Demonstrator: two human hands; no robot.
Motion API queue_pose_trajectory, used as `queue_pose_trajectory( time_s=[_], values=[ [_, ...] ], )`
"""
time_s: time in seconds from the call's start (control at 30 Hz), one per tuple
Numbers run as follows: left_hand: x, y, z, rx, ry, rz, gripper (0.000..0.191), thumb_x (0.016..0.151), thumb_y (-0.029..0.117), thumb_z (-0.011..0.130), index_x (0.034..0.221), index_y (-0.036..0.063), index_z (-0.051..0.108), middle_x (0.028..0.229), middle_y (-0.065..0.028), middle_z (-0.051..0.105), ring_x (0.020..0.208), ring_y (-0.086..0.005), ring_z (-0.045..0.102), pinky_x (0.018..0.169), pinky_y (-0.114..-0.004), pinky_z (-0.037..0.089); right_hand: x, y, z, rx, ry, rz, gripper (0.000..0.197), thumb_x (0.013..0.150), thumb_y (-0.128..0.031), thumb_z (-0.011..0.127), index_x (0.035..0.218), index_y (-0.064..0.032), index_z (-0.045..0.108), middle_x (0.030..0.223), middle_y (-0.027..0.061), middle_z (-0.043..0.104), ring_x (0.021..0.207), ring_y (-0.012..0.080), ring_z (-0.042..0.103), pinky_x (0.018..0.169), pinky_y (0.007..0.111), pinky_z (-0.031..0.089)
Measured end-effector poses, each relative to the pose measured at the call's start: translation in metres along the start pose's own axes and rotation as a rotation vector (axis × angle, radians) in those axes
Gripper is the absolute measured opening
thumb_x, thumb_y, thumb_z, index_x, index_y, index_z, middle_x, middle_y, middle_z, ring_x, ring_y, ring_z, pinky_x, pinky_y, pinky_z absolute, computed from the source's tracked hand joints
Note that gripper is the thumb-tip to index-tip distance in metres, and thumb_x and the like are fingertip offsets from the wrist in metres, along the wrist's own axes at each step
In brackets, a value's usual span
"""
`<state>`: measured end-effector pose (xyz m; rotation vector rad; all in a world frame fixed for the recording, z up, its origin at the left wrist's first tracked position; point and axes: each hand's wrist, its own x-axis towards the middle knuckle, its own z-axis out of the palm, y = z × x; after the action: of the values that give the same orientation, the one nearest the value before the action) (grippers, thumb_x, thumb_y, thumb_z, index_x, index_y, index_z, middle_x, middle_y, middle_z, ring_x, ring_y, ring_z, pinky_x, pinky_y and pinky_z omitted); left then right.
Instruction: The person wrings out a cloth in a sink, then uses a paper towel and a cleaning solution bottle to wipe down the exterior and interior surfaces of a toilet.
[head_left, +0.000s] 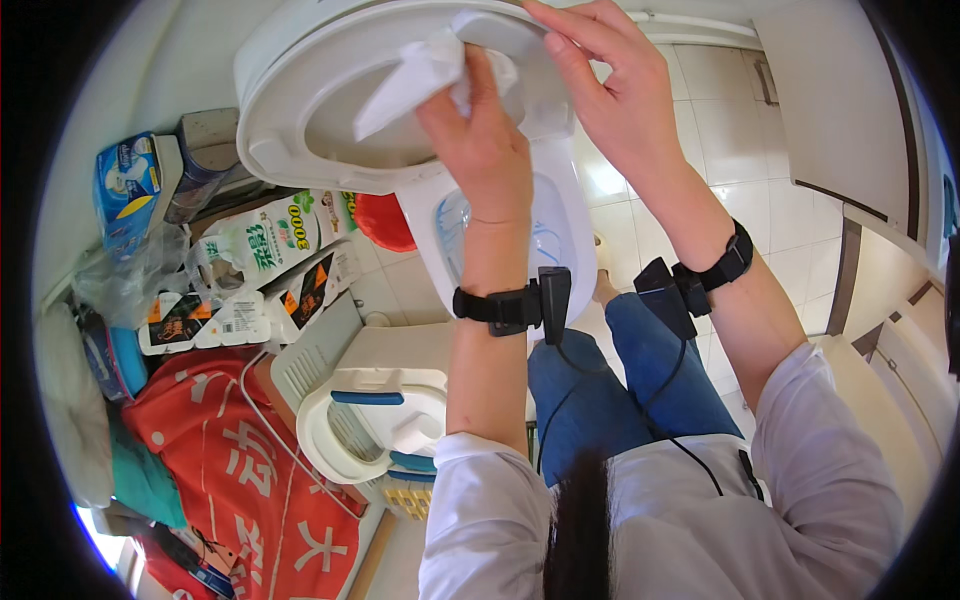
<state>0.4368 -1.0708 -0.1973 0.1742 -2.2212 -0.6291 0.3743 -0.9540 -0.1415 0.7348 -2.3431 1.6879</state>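
Observation:
My left hand (480, 142) grips a crumpled white tissue (416, 86) against the raised toilet seat (274, 150), to the right of the seat's opening. My right hand (615, 75) has its thumb and fingers at the raised seat and lid's upper right edge; the fingertips reach the picture's top, so the exact hold is partly hidden. Below the seat, the toilet bowl (574, 225) stands uncovered, with blue streaks on its inner wall. Both my wrists wear black straps with small black devices and cables.
At the left lie paper packs (270, 240), a blue pack (127, 184), a clear plastic bag (146, 262) and a red printed cloth (225, 435). A white and blue plastic container (375, 427) is near my left forearm. A red object (386, 221) sits beside the bowl. Cabinets (840, 112) stand at the right.

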Motion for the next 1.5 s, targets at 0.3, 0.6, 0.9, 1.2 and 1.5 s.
queue_pose_trajectory(
  time_s=[0.3, 0.6, 0.9, 1.2, 1.5],
  values=[
    [-0.048, 0.008, 0.006, -0.095, -0.062, -0.189, 0.055, 0.077, -0.016, 0.043, 0.126, 0.0010, 0.060, 0.122, -0.0199, 0.050, 0.113, -0.0342, 0.054, 0.093, -0.038, 0.048, -0.003, 0.023, -0.011, 0.240, -0.038, -0.079, 0.025, 0.087, 0.004, 0.057, 0.111, 0.0027, 0.065, 0.096, 0.0135, 0.064, 0.081, 0.0213, 0.061, 0.070, 0.028, 0.049],
    [-0.186, -0.005, 0.057, -0.001, -0.535, -0.239, 0.046, 0.079, -0.009, 0.050, 0.123, 0.0005, 0.060, 0.126, -0.0161, 0.052, 0.117, -0.0342, 0.050, 0.100, -0.040, 0.041, -0.040, 0.051, -0.021, 0.218, 0.040, 0.034, 0.023, 0.091, 0.003, 0.053, 0.110, 0.0010, 0.065, 0.098, 0.0113, 0.063, 0.085, 0.0198, 0.061, 0.073, 0.030, 0.050],
    [-0.248, -0.047, 0.124, 0.171, -0.857, 0.159, 0.058, 0.089, 0.032, 0.058, 0.136, -0.0002, 0.046, 0.149, -0.0114, 0.036, 0.140, -0.0261, 0.029, 0.116, -0.042, 0.023, -0.153, 0.116, -0.022, 0.116, -0.077, 0.326, 0.022, 0.092, -0.002, 0.054, 0.109, -0.0054, 0.067, 0.102, 0.0081, 0.064, 0.090, 0.0199, 0.063, 0.076, 0.028, 0.050],
    [-0.244, -0.140, 0.058, 0.275, -0.934, 0.168, 0.051, 0.090, 0.021, 0.055, 0.136, 0.0016, 0.045, 0.136, -0.0140, 0.050, 0.132, -0.0333, 0.041, 0.112, -0.043, 0.030, -0.207, 0.101, -0.024, 0.060, -0.142, 0.575, 0.023, 0.096, -0.003, 0.049, 0.110, -0.0048, 0.067, 0.096, 0.0066, 0.065, 0.085, 0.0160, 0.064, 0.075, 0.027, 0.052],
    [-0.242, -0.220, -0.029, 0.384, -0.931, 0.000, 0.054, 0.082, -0.008, 0.047, 0.135, 0.0013, 0.045, 0.133, -0.0130, 0.050, 0.131, -0.0351, 0.041, 0.108, -0.037, 0.039, -0.236, 0.077, 0.005, 0.099, -0.177, 0.695, 0.023, 0.096, -0.005, 0.049, 0.110, -0.0057, 0.067, 0.091, 0.0065, 0.066, 0.087, 0.0151, 0.062, 0.080, 0.027, 0.050]
  ],
)
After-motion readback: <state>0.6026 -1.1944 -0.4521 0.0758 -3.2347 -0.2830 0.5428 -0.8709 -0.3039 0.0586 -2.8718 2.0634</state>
